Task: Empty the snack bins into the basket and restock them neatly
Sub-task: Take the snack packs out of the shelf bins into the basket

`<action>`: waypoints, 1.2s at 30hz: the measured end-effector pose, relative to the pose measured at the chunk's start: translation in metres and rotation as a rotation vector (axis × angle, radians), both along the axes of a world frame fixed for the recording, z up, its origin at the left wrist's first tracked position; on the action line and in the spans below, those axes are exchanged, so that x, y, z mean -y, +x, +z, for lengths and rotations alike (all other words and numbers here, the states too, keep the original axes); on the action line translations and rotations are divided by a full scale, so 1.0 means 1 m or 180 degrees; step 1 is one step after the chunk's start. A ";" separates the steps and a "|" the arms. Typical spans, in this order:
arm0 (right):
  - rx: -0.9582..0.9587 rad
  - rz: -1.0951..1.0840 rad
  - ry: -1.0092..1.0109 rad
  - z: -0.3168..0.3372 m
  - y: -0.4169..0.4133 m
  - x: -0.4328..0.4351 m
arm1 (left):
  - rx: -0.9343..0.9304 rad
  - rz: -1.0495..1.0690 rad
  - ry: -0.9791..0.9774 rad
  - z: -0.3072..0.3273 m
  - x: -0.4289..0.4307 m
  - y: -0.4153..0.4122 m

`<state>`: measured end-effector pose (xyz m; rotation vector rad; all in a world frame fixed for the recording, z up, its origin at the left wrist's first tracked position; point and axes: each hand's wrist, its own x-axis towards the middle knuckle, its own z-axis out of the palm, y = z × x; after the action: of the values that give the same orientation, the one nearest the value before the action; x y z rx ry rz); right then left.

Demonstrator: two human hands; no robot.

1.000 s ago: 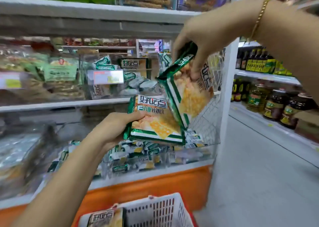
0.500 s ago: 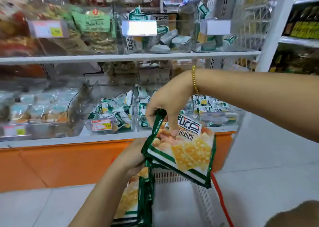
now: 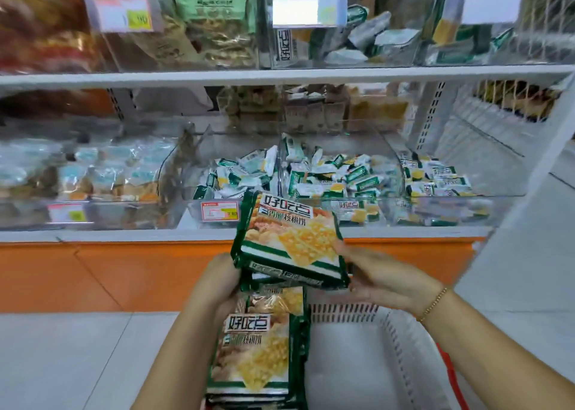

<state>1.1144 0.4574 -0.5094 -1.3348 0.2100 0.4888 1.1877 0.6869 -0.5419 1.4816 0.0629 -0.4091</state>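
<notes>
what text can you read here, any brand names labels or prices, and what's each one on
"好吃点": held packet, top line.
"香脆核桃饼": same packet, second line, slightly smeared.
"好吃点": packet in the basket.
"好吃点", sideways: pack in the upper bin.
Price tags and small sachets: too blurred to read.

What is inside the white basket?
Green cracker packs stand at the left end of the basket, and its white floor shows beside them. Whatever lies under those packs is covered.
</notes>
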 end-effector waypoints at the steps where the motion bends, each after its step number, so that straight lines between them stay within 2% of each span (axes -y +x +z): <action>1: -0.0093 -0.0099 0.0330 -0.013 0.005 -0.005 | 0.0003 -0.0116 0.0003 -0.001 -0.002 0.003; 3: -0.0115 -0.0126 0.0420 -0.024 0.014 -0.017 | -0.0042 -0.0124 0.0135 0.000 -0.006 0.009; 6: -0.0198 -0.0018 0.0640 -0.041 0.024 -0.024 | -0.0461 -0.0055 0.0201 -0.003 -0.015 0.022; 13: -0.0005 0.0068 -0.0132 -0.066 0.042 -0.023 | -0.0734 -0.1011 0.0354 -0.007 -0.024 0.035; 15: -0.0067 -0.0058 -0.0024 -0.072 0.047 -0.018 | -0.0803 -0.1101 0.0449 -0.015 -0.025 0.046; 19: -0.0465 -0.0357 0.0580 -0.086 0.052 -0.009 | -0.0889 -0.1229 0.0691 -0.028 -0.017 0.060; 24: -0.0758 -0.0834 0.0592 -0.113 0.059 -0.004 | -0.0775 -0.0898 0.0996 -0.052 -0.023 0.073; 27: -0.0642 -0.0637 0.0241 -0.126 0.065 -0.003 | -0.0409 -0.0564 0.1869 -0.074 -0.037 0.080; 29: -0.0471 -0.0428 -0.0125 -0.133 0.069 -0.005 | -0.0371 -0.0542 0.2239 -0.084 -0.043 0.079; 32: -0.0215 -0.0149 -0.0638 -0.135 0.071 -0.016 | -0.0738 -0.0630 0.2066 -0.097 -0.047 0.076; 36: 0.0047 0.0510 -0.1645 -0.132 0.080 -0.028 | -0.0899 -0.0946 0.1736 -0.101 -0.043 0.070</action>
<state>1.1944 0.4854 -0.6411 -1.8697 0.2269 0.5825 1.2575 0.7294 -0.6427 1.9676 0.1917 -0.8938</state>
